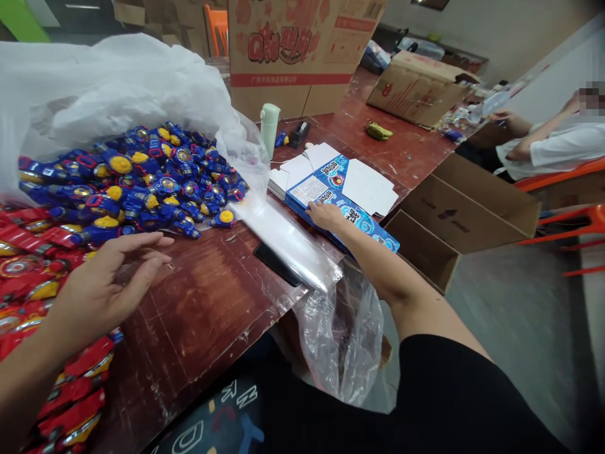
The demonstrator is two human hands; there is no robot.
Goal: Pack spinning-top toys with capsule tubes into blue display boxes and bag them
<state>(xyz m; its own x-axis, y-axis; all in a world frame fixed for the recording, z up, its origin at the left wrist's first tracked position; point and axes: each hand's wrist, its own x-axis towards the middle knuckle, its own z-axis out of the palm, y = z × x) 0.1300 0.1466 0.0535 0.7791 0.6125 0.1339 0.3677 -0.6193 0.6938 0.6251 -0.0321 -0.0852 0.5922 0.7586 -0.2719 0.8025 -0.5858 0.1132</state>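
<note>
My right hand (326, 215) rests on the near edge of a stack of flat printed blue cartons (309, 189), with white undersides showing on some. Over the table's left part, my left hand (118, 277) hangs with fingers apart and nothing in it. Beyond it lies a heap of blue and yellow plastic toys (165, 183) in a large clear bag (142, 75). Red toys (28, 271) are piled at the far left, partly behind my left arm. Between my hands lie clear plastic sleeves (288, 239) over a dark flat object (274, 265).
A pale green bottle (269, 129) and a black tape dispenser (299, 134) stand behind the cartons. Large cardboard boxes (302, 57) are at the back. An open box (454, 208) sits right of the table (203, 309). A person in white (562, 145) sits at the right.
</note>
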